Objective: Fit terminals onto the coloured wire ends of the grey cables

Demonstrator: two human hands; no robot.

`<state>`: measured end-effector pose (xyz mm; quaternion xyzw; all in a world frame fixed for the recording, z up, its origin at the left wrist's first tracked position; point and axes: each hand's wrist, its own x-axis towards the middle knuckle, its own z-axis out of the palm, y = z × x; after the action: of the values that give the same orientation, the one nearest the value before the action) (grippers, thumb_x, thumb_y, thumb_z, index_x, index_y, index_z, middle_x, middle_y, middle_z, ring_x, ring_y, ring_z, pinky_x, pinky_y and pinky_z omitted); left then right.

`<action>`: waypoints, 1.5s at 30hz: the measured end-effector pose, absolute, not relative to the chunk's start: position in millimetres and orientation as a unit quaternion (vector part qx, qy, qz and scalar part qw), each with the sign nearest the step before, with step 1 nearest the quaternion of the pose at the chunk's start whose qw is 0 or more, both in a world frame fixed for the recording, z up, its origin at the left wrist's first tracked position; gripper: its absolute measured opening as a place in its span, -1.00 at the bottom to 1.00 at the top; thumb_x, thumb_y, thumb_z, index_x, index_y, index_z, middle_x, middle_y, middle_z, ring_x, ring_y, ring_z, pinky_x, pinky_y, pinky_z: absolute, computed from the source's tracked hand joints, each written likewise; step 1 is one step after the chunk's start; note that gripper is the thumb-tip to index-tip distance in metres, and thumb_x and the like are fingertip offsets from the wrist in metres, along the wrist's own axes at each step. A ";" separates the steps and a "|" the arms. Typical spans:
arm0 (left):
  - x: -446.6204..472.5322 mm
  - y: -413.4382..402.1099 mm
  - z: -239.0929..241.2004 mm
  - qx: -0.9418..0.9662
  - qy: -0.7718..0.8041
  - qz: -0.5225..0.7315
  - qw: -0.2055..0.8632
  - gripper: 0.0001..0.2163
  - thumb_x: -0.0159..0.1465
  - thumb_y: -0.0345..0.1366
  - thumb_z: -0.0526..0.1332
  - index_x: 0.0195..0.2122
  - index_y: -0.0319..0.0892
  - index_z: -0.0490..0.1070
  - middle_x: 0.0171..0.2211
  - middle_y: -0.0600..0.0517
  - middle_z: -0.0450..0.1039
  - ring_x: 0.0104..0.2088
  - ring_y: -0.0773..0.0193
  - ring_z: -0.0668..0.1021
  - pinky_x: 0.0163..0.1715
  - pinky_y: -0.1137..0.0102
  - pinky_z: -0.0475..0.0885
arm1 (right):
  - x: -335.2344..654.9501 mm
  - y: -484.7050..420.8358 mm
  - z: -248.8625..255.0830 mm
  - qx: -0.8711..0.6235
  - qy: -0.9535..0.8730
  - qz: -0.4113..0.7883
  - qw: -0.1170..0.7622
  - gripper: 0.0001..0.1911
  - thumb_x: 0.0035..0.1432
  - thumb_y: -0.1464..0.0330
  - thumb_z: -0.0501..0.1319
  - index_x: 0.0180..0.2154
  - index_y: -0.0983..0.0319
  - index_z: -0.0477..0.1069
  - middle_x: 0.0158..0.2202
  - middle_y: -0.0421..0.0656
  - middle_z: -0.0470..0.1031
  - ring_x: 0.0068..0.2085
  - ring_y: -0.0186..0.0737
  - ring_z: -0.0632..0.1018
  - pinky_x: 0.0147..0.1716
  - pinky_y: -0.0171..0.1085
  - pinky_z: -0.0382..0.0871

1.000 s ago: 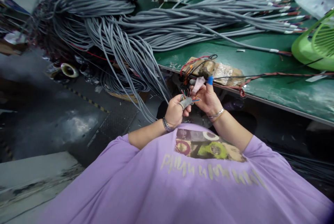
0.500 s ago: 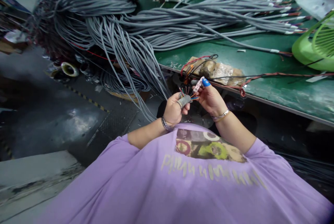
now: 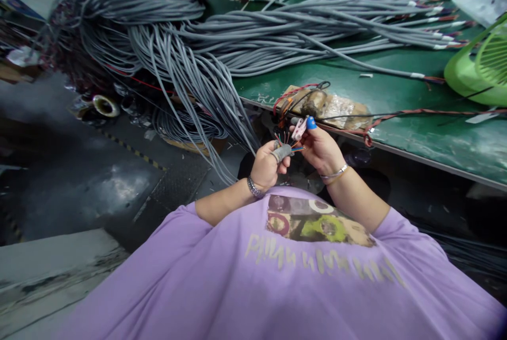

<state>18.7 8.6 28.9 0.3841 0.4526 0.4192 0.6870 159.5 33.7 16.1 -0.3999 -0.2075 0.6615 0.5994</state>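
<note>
My left hand point(image 3: 266, 164) is closed around a bunch of thin coloured wires point(image 3: 298, 148), which fan out beyond its fingers and thumb. A grey cover or wrap point(image 3: 281, 153) shows at its thumb; I cannot tell where it ends and any cable sheath begins. Close by on the right, my right hand point(image 3: 322, 151) pinches a small pink-and-white piece point(image 3: 300, 128) whose kind is unclear. A blue fingertip cover point(image 3: 311, 123) sits on that hand's thumb. The piece is just above the wires; whether they touch is too small to tell.
Thick bundles of grey cable point(image 3: 257, 39) lie across the green bench point(image 3: 428, 134) and hang over its edge at left. A taped cardboard piece point(image 3: 348, 110) with red and black leads lies at the front edge. A green fan point(image 3: 479, 68) stands at right.
The pink-and-white piece has turned slightly in my right hand and looks wider now. My left hand has shifted a little to the right with the wires.
</note>
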 end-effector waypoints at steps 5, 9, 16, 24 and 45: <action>17.2 7.4 29.2 0.387 0.448 0.419 0.688 -0.70 0.05 -0.10 0.38 -0.47 -0.17 0.32 -0.67 0.16 0.35 -0.75 0.52 0.28 -0.76 0.56 0.06 | 158.8 30.1 12.3 -0.390 -0.210 0.678 0.587 -0.46 0.02 -0.16 0.32 -0.28 0.17 0.49 -0.37 -0.20 0.58 -0.39 -0.33 0.50 -0.44 -0.32 0.36; 13.1 3.3 30.7 0.387 0.439 0.418 0.695 -0.69 0.05 -0.09 0.39 -0.46 -0.18 0.33 -0.68 0.16 0.36 -0.75 0.51 0.29 -0.76 0.56 0.08 | 164.7 26.8 11.7 -0.380 -0.203 0.712 0.554 -0.36 0.03 -0.28 0.20 -0.31 0.17 0.48 -0.43 -0.22 0.53 -0.48 -0.37 0.47 -0.51 -0.35 0.35; 12.3 2.7 36.7 0.373 0.440 0.452 0.680 -0.64 0.00 -0.05 0.43 -0.46 -0.17 0.32 -0.69 0.18 0.36 -0.76 0.50 0.30 -0.77 0.56 0.10 | 169.2 29.4 24.7 -0.396 -0.217 0.717 0.530 -0.43 0.06 -0.20 0.26 -0.35 0.19 0.42 -0.50 -0.25 0.47 -0.56 -0.41 0.40 -0.61 -0.40 0.26; 18.3 6.5 40.0 0.353 0.451 0.456 0.681 -0.64 -0.02 -0.05 0.43 -0.45 -0.17 0.33 -0.69 0.19 0.34 -0.75 0.49 0.31 -0.76 0.56 0.09 | 162.6 27.7 19.4 -0.394 -0.222 0.687 0.568 -0.50 0.12 -0.13 0.26 -0.35 0.20 0.44 -0.48 -0.24 0.48 -0.52 -0.40 0.42 -0.55 -0.40 0.29; 21.1 4.1 35.2 0.371 0.466 0.437 0.674 -0.64 0.02 -0.04 0.41 -0.47 -0.17 0.30 -0.68 0.18 0.35 -0.76 0.50 0.30 -0.76 0.55 0.12 | 148.7 35.7 2.3 -0.352 -0.184 0.692 0.602 -0.40 -0.03 -0.26 0.27 -0.32 0.14 0.49 -0.45 -0.24 0.55 -0.45 -0.32 0.50 -0.40 -0.31 0.43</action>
<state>21.1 4.1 35.2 0.3712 0.4664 0.4366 0.6739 148.7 35.7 2.3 -0.3518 -0.1840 0.6925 0.6024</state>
